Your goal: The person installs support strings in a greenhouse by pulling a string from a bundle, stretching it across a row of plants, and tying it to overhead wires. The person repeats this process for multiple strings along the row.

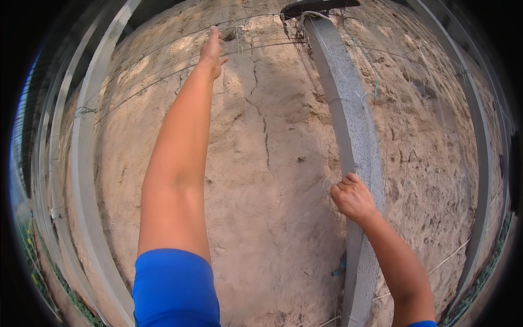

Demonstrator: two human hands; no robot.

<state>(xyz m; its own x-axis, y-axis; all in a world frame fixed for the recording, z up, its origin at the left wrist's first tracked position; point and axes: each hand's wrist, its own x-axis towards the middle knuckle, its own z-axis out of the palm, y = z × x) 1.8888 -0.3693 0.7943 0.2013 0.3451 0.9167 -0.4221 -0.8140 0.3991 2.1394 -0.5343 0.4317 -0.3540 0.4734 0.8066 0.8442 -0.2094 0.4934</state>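
Both arms out over cracked dry soil (272, 180) — one hand per item.
Right hand (353, 197) curled shut round the grey concrete post (348, 109); left hand (212, 52) stretched far out, fingers loosely extended, touching a thin wire (163, 52) — grip unclear.

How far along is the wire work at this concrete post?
Done: several thin wires already run across above the cracked dry soil. In hand: the left hand reaches out to the wires, fingers extended, while the right hand grips the grey concrete post. Left: whether any wire is fastened at the post cannot be told.
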